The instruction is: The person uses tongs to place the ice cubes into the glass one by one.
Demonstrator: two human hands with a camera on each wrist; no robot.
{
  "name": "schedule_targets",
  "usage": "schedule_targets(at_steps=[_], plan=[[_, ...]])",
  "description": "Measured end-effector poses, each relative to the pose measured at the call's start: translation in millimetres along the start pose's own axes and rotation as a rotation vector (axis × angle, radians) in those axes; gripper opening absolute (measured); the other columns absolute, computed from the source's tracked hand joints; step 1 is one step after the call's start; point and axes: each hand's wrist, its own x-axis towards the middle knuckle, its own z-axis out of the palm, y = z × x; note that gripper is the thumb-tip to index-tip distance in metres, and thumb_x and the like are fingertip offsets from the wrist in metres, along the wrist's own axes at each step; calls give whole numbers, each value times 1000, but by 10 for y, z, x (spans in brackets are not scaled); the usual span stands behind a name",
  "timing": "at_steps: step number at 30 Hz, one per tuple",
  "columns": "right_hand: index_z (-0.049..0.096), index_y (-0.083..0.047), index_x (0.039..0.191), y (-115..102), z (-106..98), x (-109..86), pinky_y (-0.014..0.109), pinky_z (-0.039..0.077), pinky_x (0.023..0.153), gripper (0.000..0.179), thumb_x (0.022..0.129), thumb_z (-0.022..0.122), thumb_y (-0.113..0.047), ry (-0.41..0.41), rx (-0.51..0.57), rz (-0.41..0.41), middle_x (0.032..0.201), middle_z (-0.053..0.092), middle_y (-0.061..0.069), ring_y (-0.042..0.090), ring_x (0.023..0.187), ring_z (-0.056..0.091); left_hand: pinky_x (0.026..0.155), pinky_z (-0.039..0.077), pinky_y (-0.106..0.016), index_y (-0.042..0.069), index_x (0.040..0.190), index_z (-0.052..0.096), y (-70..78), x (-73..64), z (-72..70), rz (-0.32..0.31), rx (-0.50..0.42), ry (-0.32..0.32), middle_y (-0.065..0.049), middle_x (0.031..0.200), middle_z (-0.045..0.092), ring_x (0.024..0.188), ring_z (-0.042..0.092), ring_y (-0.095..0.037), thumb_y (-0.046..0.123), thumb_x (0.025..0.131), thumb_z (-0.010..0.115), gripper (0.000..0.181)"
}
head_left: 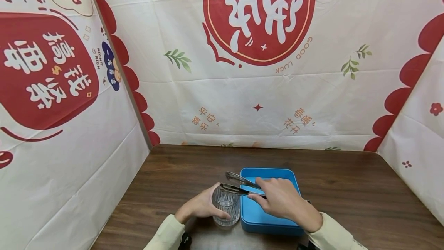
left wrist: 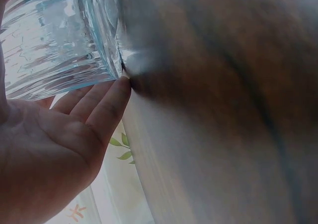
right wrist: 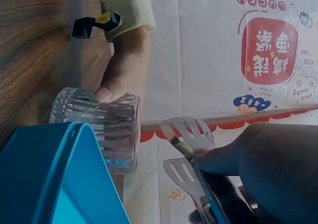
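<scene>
A clear ribbed glass [head_left: 226, 216] stands upright on the table, close to the left side of a blue box [head_left: 270, 228]. My left hand [head_left: 202, 204] grips the glass from the left; its thumb lies on the near side. In the left wrist view the fingers of my left hand [left wrist: 67, 139] reach along the glass [left wrist: 52, 42] down near its base. My right hand [head_left: 282, 200] holds metal tongs [head_left: 231, 189] above the box, their slotted tips spread apart over the glass's rim. Nothing shows between those tips in the right wrist view.
The brown wooden table [head_left: 184, 165] extends to both sides and behind the box. White printed cloth walls [head_left: 260, 95] close it in at the back, left and right. A dark wrist strap with a small camera mount [right wrist: 97, 24] sits at the left sleeve.
</scene>
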Motion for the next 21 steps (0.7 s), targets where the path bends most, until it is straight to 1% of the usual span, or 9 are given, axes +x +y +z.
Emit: schedule_targets(at_steps=[2, 6, 9, 11, 15, 18, 21], plan=[[66, -14, 101, 11, -10, -3, 23, 32, 45, 36, 94, 61, -50, -7, 2, 13, 59, 45, -14, 1, 48, 38, 85, 49, -32, 30, 135, 45, 4, -3, -1, -1, -1, -1, 7, 112, 61, 97, 59, -9, 40, 71, 88, 78], [65, -15, 99, 31, -32, -20, 23, 32, 45, 37, 94, 60, -51, -13, 4, 33, 60, 45, -14, 1, 48, 38, 83, 50, -30, 29, 131, 47, 5, -5, -2, 9, -8, -5, 6, 111, 61, 96, 60, -9, 39, 71, 88, 73], [65, -15, 100, 60, -47, -44, 23, 33, 46, 39, 94, 60, -53, -3, -8, 49, 62, 47, -15, 1, 49, 39, 82, 50, -29, 29, 129, 47, 0, -6, 1, 16, -15, -8, 6, 111, 61, 95, 60, -9, 38, 72, 88, 71], [64, -15, 98, 90, -54, -60, 23, 33, 45, 39, 93, 60, -54, 7, -18, 62, 62, 48, -14, 1, 49, 39, 82, 51, -30, 28, 128, 48, -6, -5, 4, 24, -14, -8, 6, 111, 61, 96, 60, -10, 37, 71, 89, 71], [63, -17, 96, 186, -54, -98, 23, 30, 43, 38, 92, 62, -54, 24, -36, 106, 62, 48, -13, 2, 50, 39, 83, 50, -29, 27, 129, 48, -15, -4, 8, 34, 5, 1, 6, 112, 61, 97, 60, -10, 38, 71, 89, 72], [63, -15, 100, 289, -54, -144, 24, 30, 43, 40, 91, 63, -54, 34, -49, 147, 66, 53, -11, 3, 51, 41, 84, 50, -29, 27, 129, 47, -20, -3, 9, 38, 25, 7, 7, 113, 60, 98, 59, -9, 39, 71, 89, 73], [63, -11, 104, 407, -57, -197, 25, 31, 43, 43, 91, 65, -52, 40, -62, 188, 69, 58, -6, 6, 52, 43, 84, 50, -30, 26, 129, 48, -16, -2, 11, 44, 33, 8, 6, 113, 60, 98, 59, -9, 39, 71, 89, 73]])
